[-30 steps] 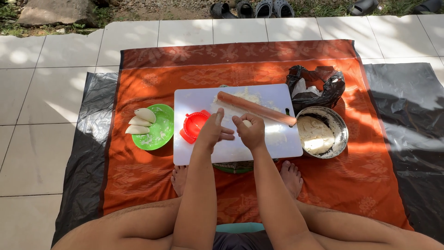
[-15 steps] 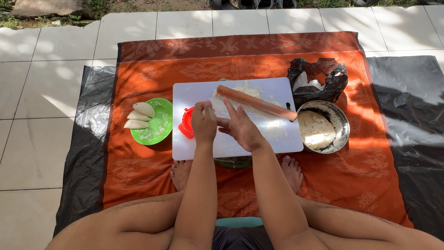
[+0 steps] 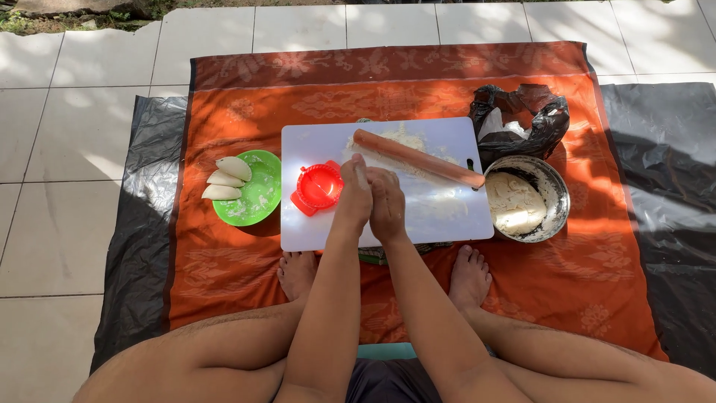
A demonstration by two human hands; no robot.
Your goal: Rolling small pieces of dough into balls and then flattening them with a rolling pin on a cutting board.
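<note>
Spread over pale floor tiles, an orange cloth [image 3: 224, 276] is carrying the white cutting board [image 3: 447, 216], where the left hand [image 3: 353, 195] and right hand [image 3: 388, 203] are pressing together, seemingly rolling dough hidden between them; whether they clamp anything I cannot tell. Alongside, a red dumpling press [image 3: 319, 186] is lying open, with the rolling pin [image 3: 418, 158] beyond.

Bright dappled sunlight, leafy shadows across the orange cloth [image 3: 388, 82], sharp focus, mild edge distortion.
</note>
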